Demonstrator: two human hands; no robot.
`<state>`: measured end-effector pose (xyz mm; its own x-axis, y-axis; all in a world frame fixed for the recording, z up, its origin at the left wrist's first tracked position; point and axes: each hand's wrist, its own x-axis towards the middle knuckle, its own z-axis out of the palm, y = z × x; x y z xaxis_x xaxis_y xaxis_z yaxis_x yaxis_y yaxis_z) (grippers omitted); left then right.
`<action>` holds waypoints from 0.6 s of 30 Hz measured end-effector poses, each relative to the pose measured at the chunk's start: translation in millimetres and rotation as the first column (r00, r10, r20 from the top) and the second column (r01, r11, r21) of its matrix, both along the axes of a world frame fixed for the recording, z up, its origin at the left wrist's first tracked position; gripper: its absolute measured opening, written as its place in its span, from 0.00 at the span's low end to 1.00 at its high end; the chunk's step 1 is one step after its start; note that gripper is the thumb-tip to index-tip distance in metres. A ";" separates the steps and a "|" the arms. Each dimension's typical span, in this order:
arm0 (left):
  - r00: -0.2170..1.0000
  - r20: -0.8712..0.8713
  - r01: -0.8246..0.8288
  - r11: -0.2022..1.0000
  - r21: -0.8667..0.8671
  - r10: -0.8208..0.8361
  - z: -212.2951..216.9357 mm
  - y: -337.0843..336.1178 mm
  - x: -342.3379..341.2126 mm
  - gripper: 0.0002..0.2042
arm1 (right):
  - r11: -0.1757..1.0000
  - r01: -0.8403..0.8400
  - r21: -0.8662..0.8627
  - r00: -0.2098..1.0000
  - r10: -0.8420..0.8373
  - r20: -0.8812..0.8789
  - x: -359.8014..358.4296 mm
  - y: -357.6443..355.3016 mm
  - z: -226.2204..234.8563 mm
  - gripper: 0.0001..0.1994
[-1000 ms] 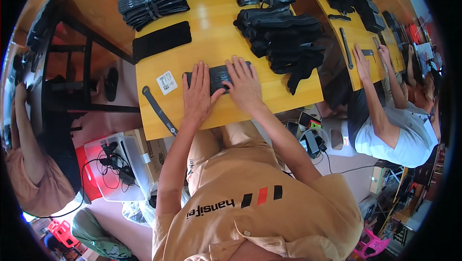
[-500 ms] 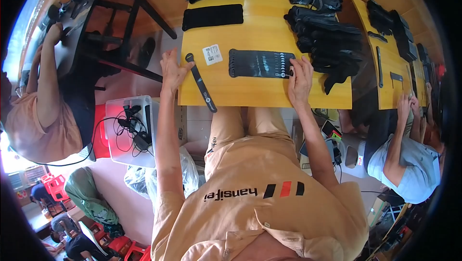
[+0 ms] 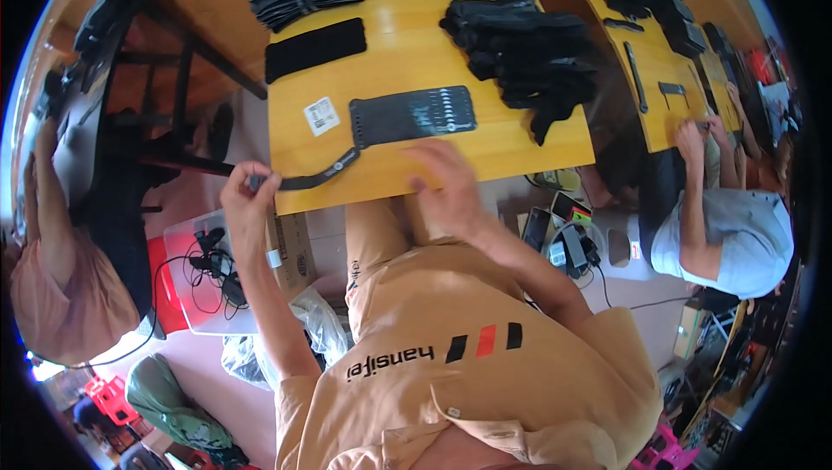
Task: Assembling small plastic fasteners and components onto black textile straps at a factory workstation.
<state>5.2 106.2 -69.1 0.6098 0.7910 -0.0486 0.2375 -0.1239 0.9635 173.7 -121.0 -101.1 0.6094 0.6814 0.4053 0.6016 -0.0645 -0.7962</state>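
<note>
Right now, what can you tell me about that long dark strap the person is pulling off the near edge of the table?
The strap is a narrow, dark grey to black band, flat and flexible, like webbing or rubber. One end, a rounded tab, lies on the yellow wooden table just below the corner of a flat black panel. The rest runs left past the table edge, where the left hand pinches its free end. The right hand, blurred, is apart from it.
</note>
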 end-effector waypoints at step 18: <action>0.954 0.202 -0.221 0.975 -0.034 0.223 -26.8 25.1 -17.1 0.06 | 0.936 -0.094 -0.339 0.939 0.197 0.282 23.9 67.2 -39.9 0.36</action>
<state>-11.9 131.3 -95.9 0.4171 0.9076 0.0481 0.0571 -0.0790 0.9952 197.7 -53.9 -141.1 0.3740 0.8760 0.3047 0.8344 -0.1743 -0.5229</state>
